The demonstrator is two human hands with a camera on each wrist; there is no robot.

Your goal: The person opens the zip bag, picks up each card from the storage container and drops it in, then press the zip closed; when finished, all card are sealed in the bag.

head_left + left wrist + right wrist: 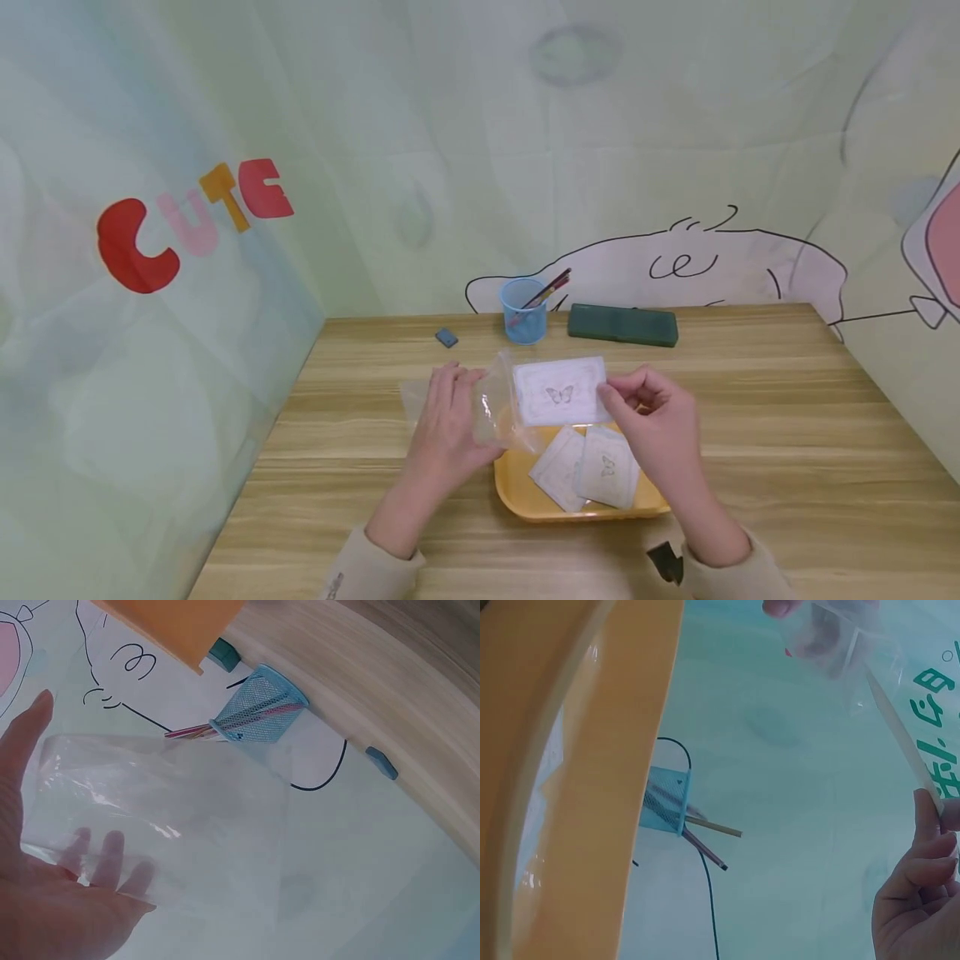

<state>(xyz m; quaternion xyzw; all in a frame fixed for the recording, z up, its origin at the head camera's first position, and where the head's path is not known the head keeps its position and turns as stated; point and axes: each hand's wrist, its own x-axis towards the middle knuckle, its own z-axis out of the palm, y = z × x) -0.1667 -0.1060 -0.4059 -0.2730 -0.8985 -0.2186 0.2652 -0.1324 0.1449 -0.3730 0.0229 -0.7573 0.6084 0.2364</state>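
Note:
My left hand (448, 429) grips a clear plastic bag (491, 408) with its mouth turned to the right. In the left wrist view, the fingers show through the transparent bag (172, 817). A flat white rectangular card (558, 393) with a butterfly print is pinched at its right edge by my right hand (666, 425). Its left edge is at the bag's mouth; whether it is inside, I cannot tell. The right wrist view shows the card (901, 739) almost edge-on. Below, two similar butterfly cards (609, 468) overlap in a yellow tray (513, 496).
Behind the hands stand a light-blue mesh pen cup (524, 312) with several pencils and a dark green pencil case (622, 325). A small blue-grey block (446, 337) lies to their left. A printed cloth (420, 167) hangs behind the wooden table (330, 467).

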